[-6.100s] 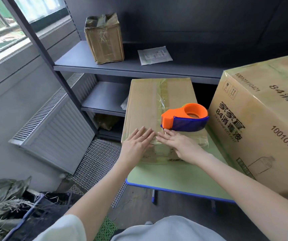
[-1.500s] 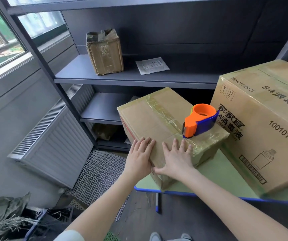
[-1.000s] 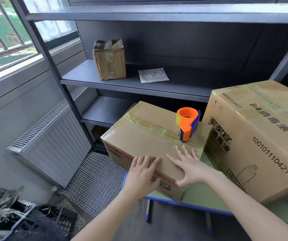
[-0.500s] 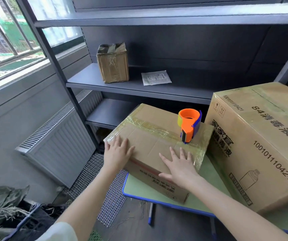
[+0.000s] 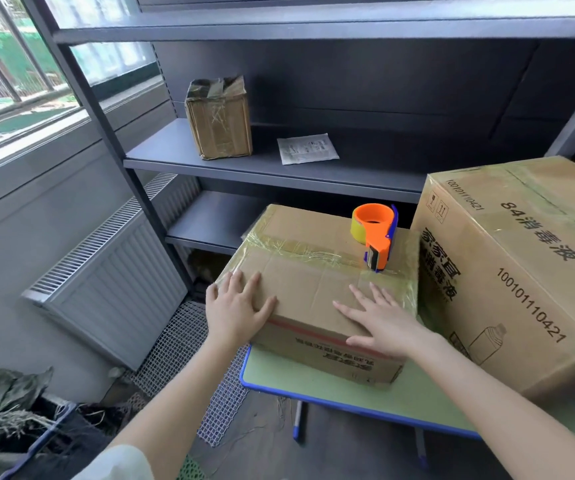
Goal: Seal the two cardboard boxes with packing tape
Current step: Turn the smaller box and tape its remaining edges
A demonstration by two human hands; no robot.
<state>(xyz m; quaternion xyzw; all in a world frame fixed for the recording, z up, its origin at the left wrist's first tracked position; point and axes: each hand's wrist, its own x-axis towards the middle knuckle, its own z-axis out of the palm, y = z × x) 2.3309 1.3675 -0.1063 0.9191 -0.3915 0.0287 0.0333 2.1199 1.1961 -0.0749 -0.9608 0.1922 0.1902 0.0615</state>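
The smaller brown cardboard box (image 5: 314, 289), banded with glossy clear tape, sits askew at the left end of the green, blue-edged table (image 5: 331, 386), just beside the large printed cardboard box (image 5: 521, 271); the orange and blue tape dispenser (image 5: 376, 237) stands on its lid. The person's left hand (image 5: 236, 306) and right hand (image 5: 379, 320) lie flat on that lid, fingers spread, clasping nothing. The board looks stiff, the taped bands slick, and the load probably light, so bare cardboard at the near corners or side walls seems the surer hold.

Small box (image 5: 314, 289) turned crosswise; L hand (image 5: 236, 313) now at its left corner.
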